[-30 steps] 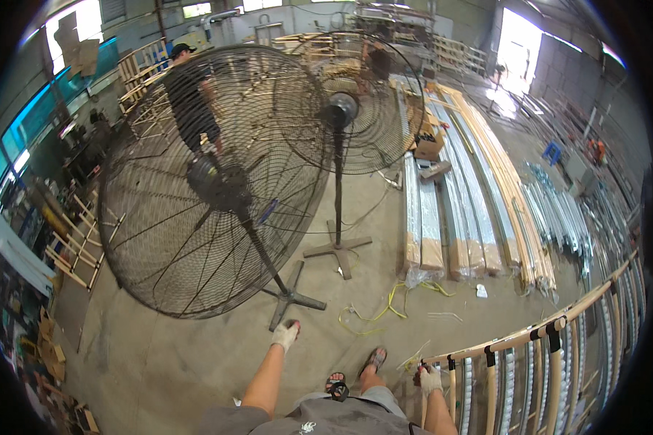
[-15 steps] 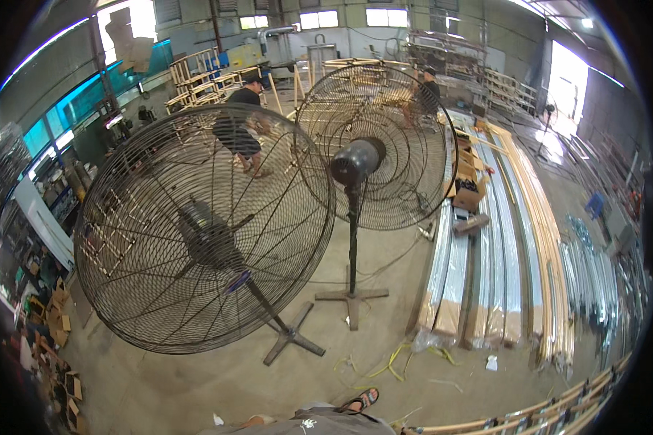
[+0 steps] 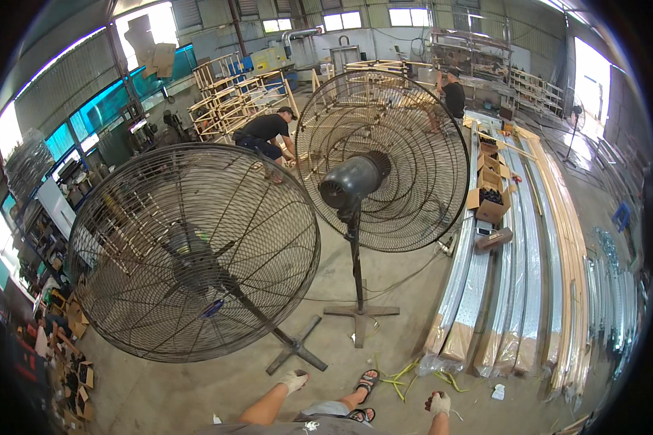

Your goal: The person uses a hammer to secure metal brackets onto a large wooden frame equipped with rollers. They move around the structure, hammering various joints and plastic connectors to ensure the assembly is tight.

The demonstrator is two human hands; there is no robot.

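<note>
My left hand (image 3: pixel 294 380) is low in the picture, in a pale glove. It hangs just in front of the base of the nearer fan, apart from it; its fingers are too small to read. My right hand (image 3: pixel 438 403), gloved with bare fingertips, has its fingers curled in and nothing visible in them. It is near some yellow-green strapping (image 3: pixel 397 384) on the floor. A large black pedestal fan (image 3: pixel 196 254) stands tilted at the left. Behind it to the right is a second pedestal fan (image 3: pixel 355 181) with a dark motor housing.
Long plastic-wrapped metal bars (image 3: pixel 453 312) lie on the right, with an open carton of black parts (image 3: pixel 492 206) on them. One person (image 3: pixel 265 130) bends over beyond the fans; another person (image 3: pixel 453 98) stands farther right. Wooden frames (image 3: pixel 232 101) are stacked behind. A cable (image 3: pixel 406 279) crosses the floor.
Both my hands and forearms have come into view at the lower edge. My view has shifted, and the second fan appears larger. The bent person shows more clearly beside the fans.
</note>
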